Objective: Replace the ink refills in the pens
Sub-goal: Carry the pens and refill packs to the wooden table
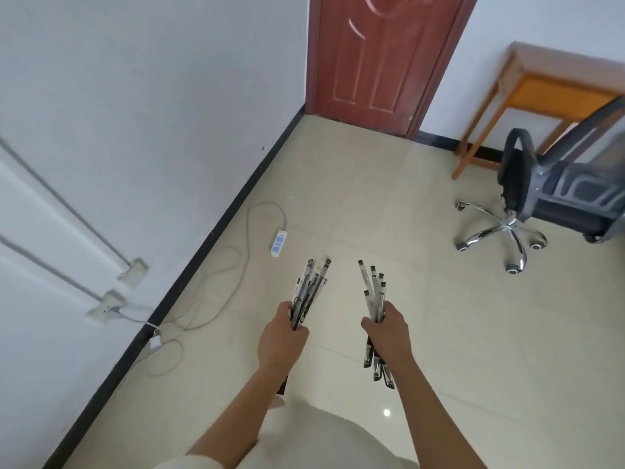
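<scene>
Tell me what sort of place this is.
Likely a sparse office or study room: a swivel office chair near a wooden desk, a power strip on the tiled floor, and a brown door.

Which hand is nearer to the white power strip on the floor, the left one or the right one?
Left. In the picture the left hand, gripping refill packs, is almost straight below the power strip; the right hand, gripping pens, is farther off to its right.
</scene>
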The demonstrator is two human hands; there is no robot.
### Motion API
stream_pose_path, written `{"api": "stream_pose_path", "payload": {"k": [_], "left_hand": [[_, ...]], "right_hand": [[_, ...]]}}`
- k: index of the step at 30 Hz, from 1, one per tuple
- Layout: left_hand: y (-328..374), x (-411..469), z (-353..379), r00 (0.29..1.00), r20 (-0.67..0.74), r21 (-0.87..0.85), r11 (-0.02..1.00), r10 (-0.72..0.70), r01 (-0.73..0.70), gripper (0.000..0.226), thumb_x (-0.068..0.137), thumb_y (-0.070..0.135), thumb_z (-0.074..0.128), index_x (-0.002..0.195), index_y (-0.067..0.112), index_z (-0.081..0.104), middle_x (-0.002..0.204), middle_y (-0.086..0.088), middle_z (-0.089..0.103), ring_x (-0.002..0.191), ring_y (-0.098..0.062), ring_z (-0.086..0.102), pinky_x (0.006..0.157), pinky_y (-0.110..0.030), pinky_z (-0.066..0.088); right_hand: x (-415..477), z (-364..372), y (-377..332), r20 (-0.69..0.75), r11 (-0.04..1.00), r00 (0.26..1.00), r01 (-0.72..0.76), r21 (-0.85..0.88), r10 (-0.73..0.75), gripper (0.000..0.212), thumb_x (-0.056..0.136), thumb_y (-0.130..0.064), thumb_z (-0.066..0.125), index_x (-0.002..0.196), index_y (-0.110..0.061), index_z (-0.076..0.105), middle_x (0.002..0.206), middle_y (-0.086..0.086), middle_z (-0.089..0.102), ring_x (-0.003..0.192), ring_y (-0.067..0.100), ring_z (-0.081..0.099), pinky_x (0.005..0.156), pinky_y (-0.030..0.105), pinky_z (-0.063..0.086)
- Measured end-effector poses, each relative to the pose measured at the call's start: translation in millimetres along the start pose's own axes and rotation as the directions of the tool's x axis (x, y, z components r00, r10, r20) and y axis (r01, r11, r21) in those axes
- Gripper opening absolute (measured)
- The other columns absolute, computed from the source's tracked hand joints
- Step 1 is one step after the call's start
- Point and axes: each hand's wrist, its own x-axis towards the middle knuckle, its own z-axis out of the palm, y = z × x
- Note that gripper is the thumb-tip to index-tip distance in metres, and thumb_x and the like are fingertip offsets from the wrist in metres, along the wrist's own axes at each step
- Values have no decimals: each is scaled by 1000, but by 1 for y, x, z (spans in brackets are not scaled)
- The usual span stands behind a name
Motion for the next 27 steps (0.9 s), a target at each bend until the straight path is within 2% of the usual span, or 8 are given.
{"api": "stream_pose_path", "payload": {"k": [4,8,12,16,18,27], "left_hand": [[31,49,11,1000,24,10,1000,-13,13,42,79,7,46,119,18,43,67,5,51,60,-16,48,49,-25,33],[66,109,27,997,77,37,999,-20,17,44,79,8,47,122,17,42,72,2,55,67,-20,53,57,-28,40],[123,192,43,991,117,31,998,57,-61,45,79,8,47,122,17,41,80,-1,59,72,-23,56,64,-31,45],[189,263,53,980,148,-1,991,133,-135,41,79,7,47,119,17,42,71,6,54,61,-16,50,53,-26,39],[211,286,61,975,179,9,991,131,-135,41,79,7,48,118,17,43,70,5,54,61,-17,50,55,-27,40],[291,394,119,949,290,93,984,122,-155,40,78,8,49,116,17,43,78,-2,59,67,-25,54,61,-31,45]], "right_hand": [[44,2,-2,58,999,997,-45,-5,45,31,80,-6,54,64,-15,29,59,-1,32,49,15,29,48,26,25],[102,-8,-13,68,995,993,-92,-44,95,29,81,-7,54,65,-15,31,60,-1,34,50,14,31,47,25,25],[182,-37,-39,-38,992,991,-125,-16,125,31,81,-7,54,63,-17,30,59,-1,35,49,14,32,47,26,26],[250,-72,-70,-148,987,976,-152,48,158,31,80,-5,53,63,-16,30,57,-1,35,49,15,31,47,27,26],[275,-86,-80,-183,983,967,-167,75,178,31,80,-4,53,62,-16,30,56,-1,34,48,15,30,47,27,25],[394,-124,-85,-190,959,940,-279,50,283,32,80,-5,54,62,-16,29,56,0,35,48,15,32,46,27,25]]}}
